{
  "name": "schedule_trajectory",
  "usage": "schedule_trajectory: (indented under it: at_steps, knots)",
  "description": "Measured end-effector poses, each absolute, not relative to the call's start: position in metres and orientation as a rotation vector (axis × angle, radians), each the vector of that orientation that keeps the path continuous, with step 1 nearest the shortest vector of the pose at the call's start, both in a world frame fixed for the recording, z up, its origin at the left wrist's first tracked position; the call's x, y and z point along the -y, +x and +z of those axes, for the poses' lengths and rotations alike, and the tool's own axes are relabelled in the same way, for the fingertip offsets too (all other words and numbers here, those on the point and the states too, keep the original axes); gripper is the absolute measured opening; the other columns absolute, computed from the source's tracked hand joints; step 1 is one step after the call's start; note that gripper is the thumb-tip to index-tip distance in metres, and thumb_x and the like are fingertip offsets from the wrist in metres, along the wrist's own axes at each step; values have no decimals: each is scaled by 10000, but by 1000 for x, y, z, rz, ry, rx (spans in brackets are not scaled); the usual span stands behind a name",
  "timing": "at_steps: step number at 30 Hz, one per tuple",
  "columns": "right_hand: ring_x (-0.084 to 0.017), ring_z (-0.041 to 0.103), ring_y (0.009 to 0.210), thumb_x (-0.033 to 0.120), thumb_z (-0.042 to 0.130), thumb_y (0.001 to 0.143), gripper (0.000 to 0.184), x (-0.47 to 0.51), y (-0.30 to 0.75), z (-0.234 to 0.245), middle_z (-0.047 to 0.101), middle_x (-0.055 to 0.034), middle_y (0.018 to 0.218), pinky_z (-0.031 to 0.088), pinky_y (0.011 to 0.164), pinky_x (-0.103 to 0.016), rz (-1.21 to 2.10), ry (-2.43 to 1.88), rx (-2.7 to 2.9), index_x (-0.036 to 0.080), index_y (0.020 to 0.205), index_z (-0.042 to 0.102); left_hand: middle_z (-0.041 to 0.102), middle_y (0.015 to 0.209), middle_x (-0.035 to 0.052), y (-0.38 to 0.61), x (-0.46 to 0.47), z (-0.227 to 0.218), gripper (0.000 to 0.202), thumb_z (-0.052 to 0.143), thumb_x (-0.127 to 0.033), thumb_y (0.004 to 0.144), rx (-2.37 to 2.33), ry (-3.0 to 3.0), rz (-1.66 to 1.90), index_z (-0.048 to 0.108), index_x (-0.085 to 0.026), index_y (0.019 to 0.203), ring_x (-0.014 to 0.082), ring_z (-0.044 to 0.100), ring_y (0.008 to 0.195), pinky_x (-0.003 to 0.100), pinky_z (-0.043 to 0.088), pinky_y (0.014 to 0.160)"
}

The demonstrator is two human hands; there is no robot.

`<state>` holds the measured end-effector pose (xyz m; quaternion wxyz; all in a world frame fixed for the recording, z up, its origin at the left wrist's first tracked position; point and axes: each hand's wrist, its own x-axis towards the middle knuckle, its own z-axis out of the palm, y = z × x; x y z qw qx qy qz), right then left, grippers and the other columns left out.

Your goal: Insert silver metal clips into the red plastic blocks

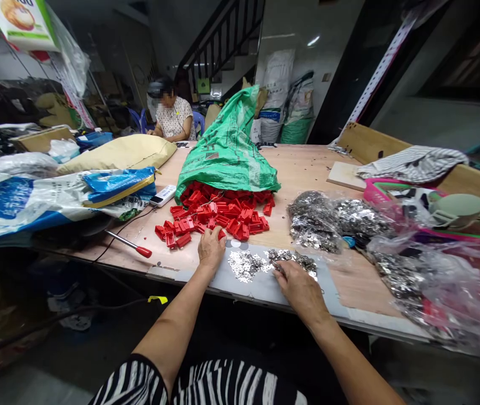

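left hand (211,247), centre of the frame, is closed on a red clip (221,234) at the near edge of the red pile (223,214). right hand (301,288) pinches a metal piece (277,265) from the silver heap (246,264) on the desk (307,169). this looks like the picking-up step.

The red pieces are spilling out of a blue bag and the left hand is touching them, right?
Not quite. The bag is green, not blue, as the head view shows. The red pieces do spill out of it, and the left hand is touching them.
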<state>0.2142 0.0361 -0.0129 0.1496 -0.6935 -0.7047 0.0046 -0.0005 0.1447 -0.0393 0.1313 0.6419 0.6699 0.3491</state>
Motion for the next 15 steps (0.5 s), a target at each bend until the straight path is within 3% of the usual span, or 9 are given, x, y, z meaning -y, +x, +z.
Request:
schedule_trajectory:
  at_steps: [11, 15]
  knots:
    - [-183, 650, 795, 267, 463, 913, 177, -41, 203, -19, 677, -48, 986, 458, 649, -278, -87, -2074, 1998, 215, 945, 629, 584, 881, 43, -5, -143, -43, 108, 542, -136, 770, -1901, 1777, 1159, 539, -209, 850, 199, 564, 917, 309, 417, 853]
    - [-179, 650, 816, 252, 469, 909, 171, -41, 201, -19, 678, -45, 1019, 452, 651, -270, -98, -2085, 1964, 223, 1006, 607, 585, 852, 21, -8, -142, -42, 148, 568, -147, 754, -1840, 1656, 1257, 492, -218, 859, 190, 584, 859, 310, 432, 824]
